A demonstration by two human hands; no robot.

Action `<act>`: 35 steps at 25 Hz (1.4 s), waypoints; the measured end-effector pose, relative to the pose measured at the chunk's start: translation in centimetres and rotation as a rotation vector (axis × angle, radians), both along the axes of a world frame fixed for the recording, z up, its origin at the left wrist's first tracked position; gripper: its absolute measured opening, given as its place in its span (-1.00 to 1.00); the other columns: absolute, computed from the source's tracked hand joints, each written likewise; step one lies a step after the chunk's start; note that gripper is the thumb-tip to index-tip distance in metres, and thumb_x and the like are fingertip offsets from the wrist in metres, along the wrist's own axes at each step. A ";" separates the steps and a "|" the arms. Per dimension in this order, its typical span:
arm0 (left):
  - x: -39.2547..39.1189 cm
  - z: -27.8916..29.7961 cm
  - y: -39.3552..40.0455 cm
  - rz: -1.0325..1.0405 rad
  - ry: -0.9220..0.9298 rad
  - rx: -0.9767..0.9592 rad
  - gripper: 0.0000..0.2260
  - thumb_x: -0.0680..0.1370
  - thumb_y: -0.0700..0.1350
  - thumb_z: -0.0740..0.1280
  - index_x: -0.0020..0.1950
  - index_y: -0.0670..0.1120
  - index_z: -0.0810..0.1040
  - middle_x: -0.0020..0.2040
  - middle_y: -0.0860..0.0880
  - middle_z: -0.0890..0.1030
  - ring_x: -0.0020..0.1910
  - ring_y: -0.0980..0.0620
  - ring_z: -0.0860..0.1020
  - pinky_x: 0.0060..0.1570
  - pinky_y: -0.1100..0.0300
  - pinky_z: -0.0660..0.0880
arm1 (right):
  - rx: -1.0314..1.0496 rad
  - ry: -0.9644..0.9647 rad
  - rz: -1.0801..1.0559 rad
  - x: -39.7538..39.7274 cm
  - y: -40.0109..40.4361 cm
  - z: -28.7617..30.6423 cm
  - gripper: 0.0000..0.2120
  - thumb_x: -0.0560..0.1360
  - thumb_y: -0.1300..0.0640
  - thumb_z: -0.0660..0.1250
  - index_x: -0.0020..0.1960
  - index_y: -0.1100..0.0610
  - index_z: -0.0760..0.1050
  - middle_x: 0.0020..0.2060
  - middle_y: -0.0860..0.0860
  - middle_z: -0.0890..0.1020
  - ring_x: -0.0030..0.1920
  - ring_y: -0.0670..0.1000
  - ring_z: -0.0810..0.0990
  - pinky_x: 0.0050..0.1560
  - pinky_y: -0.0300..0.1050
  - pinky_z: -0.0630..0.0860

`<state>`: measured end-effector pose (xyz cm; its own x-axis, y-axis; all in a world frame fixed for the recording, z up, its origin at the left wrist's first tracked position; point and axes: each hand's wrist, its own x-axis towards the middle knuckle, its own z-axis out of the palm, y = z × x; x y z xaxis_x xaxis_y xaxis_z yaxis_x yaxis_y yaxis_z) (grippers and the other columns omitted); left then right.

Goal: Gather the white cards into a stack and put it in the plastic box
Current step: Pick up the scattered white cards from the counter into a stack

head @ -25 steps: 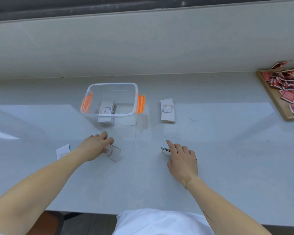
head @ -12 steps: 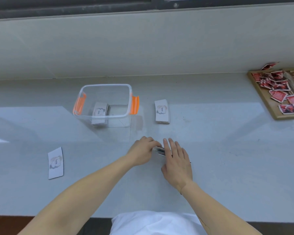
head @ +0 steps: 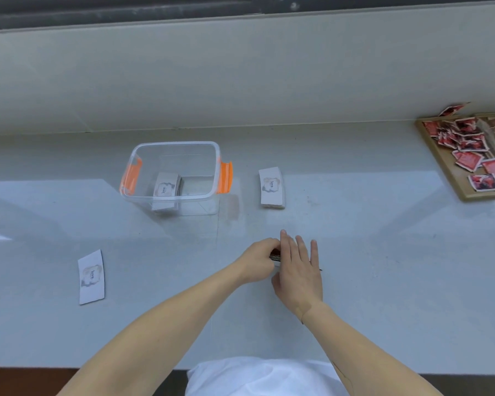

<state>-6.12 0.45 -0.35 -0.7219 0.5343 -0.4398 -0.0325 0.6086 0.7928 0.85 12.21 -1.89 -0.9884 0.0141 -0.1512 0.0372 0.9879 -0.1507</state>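
Note:
A small stack of white cards [head: 275, 256] lies on the grey counter between my hands, mostly hidden. My left hand [head: 256, 262] is curled against its left edge. My right hand [head: 297, 267] lies flat on top of it, fingers extended. A clear plastic box [head: 172, 144] with orange latches stands further back to the left and holds a stack of white cards [head: 166, 187]. Another stack of white cards [head: 271, 187] rests to the right of the box. A single white card [head: 91, 277] lies at the left.
A wooden tray [head: 440, 167] with several red packets sits at the far right. A pale wall ledge runs behind the counter. The counter's front edge is near my body.
My left hand moved right from the spot near the box, bringing its card to the pile under my right hand. The view shifted slightly right.

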 end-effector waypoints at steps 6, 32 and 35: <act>0.2 -0.7 -3.9 0.271 0.053 -0.005 -0.53 0.38 -0.42 0.16 0.20 -0.07 0.51 0.20 -0.05 0.50 0.22 0.02 0.46 0.25 0.17 0.38 | 0.011 -0.050 0.045 -0.1 0.2 0.4 -0.29 0.41 0.18 0.23 0.52 0.04 0.08 0.21 0.00 0.49 0.30 0.11 0.37 0.51 0.22 -0.15; -0.9 1.3 -34.5 -0.206 0.264 -1.222 -0.12 0.32 0.00 0.55 0.48 0.10 0.08 0.22 0.02 0.39 0.26 -0.02 0.38 0.10 0.08 0.41 | -0.002 -0.043 -0.001 -0.2 -0.1 0.6 -0.41 0.38 0.20 0.29 0.39 -0.02 0.30 0.19 -0.01 0.52 0.21 0.12 0.44 0.50 0.23 -0.05; -0.4 1.2 -35.1 -0.163 0.279 -1.243 -0.31 0.37 0.09 0.50 0.37 0.05 0.22 0.17 0.02 0.41 0.25 -0.03 0.36 0.07 0.10 0.39 | -0.001 -0.025 -0.008 -0.3 -0.2 0.5 -0.41 0.38 0.20 0.29 0.39 -0.01 0.31 0.18 0.00 0.53 0.20 0.13 0.45 0.50 0.23 -0.04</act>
